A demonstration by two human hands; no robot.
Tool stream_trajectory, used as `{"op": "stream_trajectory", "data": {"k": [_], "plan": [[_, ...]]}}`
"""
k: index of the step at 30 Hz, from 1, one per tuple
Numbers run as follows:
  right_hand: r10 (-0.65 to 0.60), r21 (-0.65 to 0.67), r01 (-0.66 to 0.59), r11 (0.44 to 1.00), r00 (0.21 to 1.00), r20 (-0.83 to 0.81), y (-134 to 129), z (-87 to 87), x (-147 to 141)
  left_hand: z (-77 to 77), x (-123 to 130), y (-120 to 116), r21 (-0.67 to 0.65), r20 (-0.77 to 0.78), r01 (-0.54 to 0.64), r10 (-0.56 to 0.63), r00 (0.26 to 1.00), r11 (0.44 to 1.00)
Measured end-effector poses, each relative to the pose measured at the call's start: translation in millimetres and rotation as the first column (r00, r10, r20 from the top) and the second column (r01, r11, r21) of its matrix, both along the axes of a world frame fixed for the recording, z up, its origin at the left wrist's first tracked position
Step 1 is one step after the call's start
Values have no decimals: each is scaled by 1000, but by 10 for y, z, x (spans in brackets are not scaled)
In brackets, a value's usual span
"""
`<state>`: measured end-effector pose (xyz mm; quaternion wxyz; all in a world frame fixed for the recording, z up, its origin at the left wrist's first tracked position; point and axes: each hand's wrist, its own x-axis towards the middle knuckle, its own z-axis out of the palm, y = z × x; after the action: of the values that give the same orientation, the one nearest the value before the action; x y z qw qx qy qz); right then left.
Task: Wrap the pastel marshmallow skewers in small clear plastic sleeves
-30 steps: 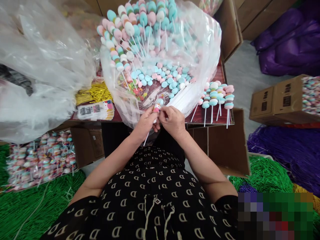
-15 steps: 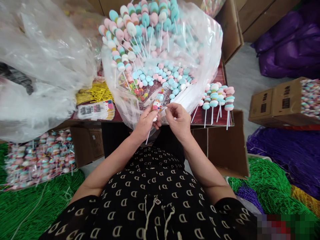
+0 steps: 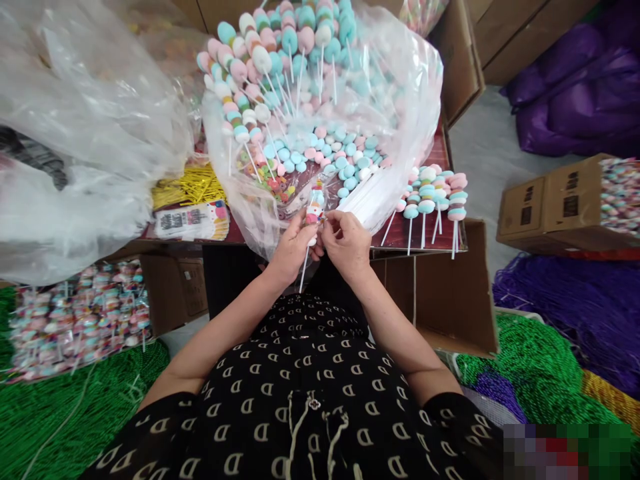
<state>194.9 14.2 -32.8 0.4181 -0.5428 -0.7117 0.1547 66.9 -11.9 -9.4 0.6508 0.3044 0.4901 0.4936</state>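
Observation:
My left hand is shut around a candy skewer of stacked pastel marshmallow pieces, wrapped in a clear bag with a printed label. Its white stick pokes down below my fist. My right hand pinches the top of that wrapped skewer with its fingertips. Just beyond my hands, a large clear plastic bag holds a heap of unwrapped pink, blue and white candy skewers. Several more skewers lie on the dark red table to the right.
Gold twist ties and printed cards lie left on the table. Crumpled clear plastic fills the left. Cardboard boxes stand right and below. Bagged candy and green bead strands lie low on the left.
My right hand has moved back in against the wrapped skewer after being slightly apart from it. The stick now stands more upright in my left hand.

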Motion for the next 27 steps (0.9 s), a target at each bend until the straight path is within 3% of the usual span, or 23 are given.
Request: {"op": "stream_trajectory", "data": {"k": [11,16,20,24,27], "plan": [[-6,-81,3,997,999,-42,-23,54,-60,-3,21,0,3,15,-19,19,1000,1000],[8,-5,-8,1000,1000,2,-49,12,-95,-127,19,4,4,-65,-92,92,994,996],[64,102,-69,992,997,46,-80,16,-84,-176,20,-2,90,-42,-153,158,987,984],[115,70,-108,992,988,-103,-197,142,-14,-10,-30,68,134,84,-247,238,968,960],[111,-134,-157,979,948,-298,-357,238,16,171,-75,154,131,141,-289,271,952,948]]}}
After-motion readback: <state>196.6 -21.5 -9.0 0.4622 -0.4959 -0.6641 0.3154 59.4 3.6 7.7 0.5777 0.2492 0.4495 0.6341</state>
